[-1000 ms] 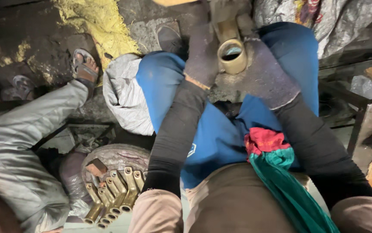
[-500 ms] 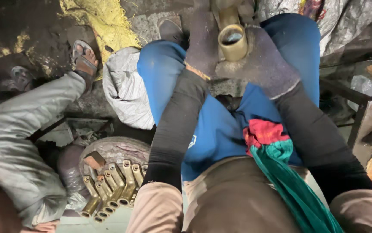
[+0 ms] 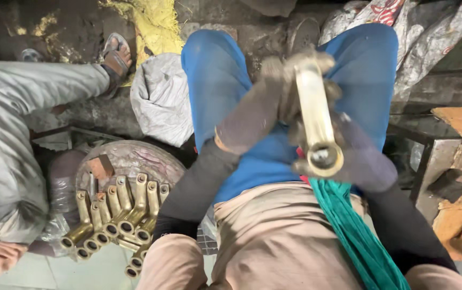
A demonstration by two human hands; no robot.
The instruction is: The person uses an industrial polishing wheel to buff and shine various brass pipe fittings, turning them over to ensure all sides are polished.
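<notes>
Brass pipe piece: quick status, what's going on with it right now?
Left hand and right hand, both gloved, grip the brass pipe piece over the lap. Nothing blocking. Matching brass pieces piled lower left.

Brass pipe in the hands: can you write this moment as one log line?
left hand: gloved, grips brass pipe far end | right hand: gloved, holds near open end | pipe: over lap | beside: brass fittings pile

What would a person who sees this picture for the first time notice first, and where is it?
First comes the pale brass pipe fitting in the middle, its round open end towards the camera, held over blue-clad knees by the gloved left hand and right hand. Next, at lower left, a row of similar brass fittings lies on a round metal tray. A green cloth hangs down at lower right.
</notes>
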